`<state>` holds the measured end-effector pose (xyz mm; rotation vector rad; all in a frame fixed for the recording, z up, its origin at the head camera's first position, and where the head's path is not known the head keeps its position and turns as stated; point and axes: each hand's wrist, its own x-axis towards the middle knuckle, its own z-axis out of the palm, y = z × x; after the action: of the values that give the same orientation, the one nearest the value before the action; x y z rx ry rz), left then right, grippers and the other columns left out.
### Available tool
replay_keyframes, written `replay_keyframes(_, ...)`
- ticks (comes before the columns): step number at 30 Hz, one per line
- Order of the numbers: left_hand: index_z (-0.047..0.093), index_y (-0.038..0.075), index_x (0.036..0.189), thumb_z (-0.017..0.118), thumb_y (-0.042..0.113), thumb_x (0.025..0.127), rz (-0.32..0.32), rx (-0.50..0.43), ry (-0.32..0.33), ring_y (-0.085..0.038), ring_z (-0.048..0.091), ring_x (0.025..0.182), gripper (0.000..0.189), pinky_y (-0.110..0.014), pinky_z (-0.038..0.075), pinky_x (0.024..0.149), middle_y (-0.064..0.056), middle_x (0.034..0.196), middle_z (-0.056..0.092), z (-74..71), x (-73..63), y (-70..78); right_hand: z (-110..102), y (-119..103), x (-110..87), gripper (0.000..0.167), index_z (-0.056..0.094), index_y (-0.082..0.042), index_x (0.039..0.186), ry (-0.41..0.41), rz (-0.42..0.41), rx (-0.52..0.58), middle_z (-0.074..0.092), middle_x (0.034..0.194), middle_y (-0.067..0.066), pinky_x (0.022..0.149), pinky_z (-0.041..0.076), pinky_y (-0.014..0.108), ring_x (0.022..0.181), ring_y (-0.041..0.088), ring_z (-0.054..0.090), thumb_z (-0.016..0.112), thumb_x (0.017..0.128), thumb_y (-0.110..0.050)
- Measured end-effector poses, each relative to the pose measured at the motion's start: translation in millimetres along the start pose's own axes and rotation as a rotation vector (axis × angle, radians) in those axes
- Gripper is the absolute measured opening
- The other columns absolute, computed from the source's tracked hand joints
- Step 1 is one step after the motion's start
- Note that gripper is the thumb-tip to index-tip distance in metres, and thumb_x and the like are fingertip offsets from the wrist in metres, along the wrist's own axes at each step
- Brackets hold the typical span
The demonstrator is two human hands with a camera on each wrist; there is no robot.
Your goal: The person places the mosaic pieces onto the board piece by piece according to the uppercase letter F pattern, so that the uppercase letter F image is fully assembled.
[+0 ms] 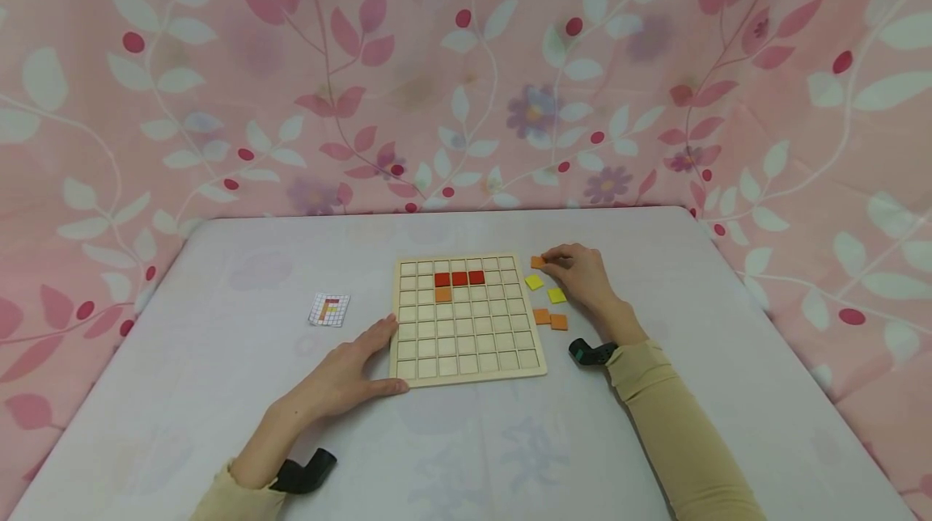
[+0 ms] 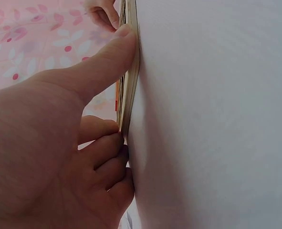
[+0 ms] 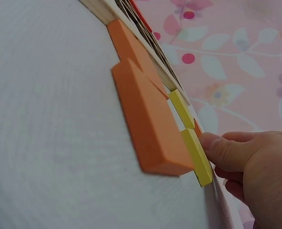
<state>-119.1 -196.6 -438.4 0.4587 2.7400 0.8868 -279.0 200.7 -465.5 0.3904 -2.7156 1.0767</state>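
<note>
A square wooden grid board [image 1: 469,380] lies on the table. Three red tiles [image 1: 459,279] sit in a row in its upper part, with an orange tile [image 1: 443,294] below the leftmost one. At the board's near left corner my left hand [image 1: 342,379] touches the left edge with extended fingers and the near edge with its thumb, as the left wrist view also shows. Beyond the board's right side my right hand [image 1: 580,274] pinches another orange tile [image 1: 537,262] between thumb and fingers. In the right wrist view, that tile is mostly hidden behind the thumb [image 3: 222,148].
Two yellow tiles [image 1: 535,282] and two loose orange tiles [image 1: 558,322] lie right of the board, close to my right hand. On the left is a small gridded card [image 1: 329,310] with a coloured pattern. A pink floral cloth [image 1: 466,100] hangs behind the white table [image 1: 240,327].
</note>
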Motion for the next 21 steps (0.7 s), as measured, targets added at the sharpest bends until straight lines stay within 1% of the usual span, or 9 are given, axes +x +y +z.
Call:
replay_keyframes(6,0.029,0.01,0.158,0.078,0.053,0.081,0.01,0.001,0.002,-0.033,0.028,0.15,0.101,-0.058,0.031,0.116,-0.007,0.165,0.027,-0.4,-0.5,-0.1,1.1,0.0,0.9,0.021,0.075,-0.005,0.108,0.003,0.004,-0.006,0.073,0.109,0.012,0.097,0.05,0.048,0.11,0.031,0.064,0.077,0.089,-0.015)
replay_keyframes(15,0.027,0.012,0.159,0.08,0.051,0.08,-0.003,-0.011,-0.004,-0.031,0.026,0.151,0.102,-0.057,0.03,0.116,-0.004,0.165,0.025,0.7,0.5,-0.9,1.9,1.4,0.0,0.021,0.075,-0.004,0.108,0.016,-0.008,-0.012,0.073,0.108,0.013,0.095,0.051,0.049,0.108,0.032,0.065,0.076,0.089,-0.013)
replay_keyframes(21,0.027,0.012,0.159,0.08,0.051,0.08,-0.002,-0.008,-0.003,-0.032,0.026,0.151,0.103,-0.057,0.03,0.116,-0.005,0.165,0.026,0.6,0.7,-0.9,1.1,2.0,0.9,0.022,0.076,-0.006,0.108,0.032,0.04,0.017,0.073,0.111,0.013,0.098,0.05,0.049,0.112,0.031,0.064,0.077,0.09,-0.018)
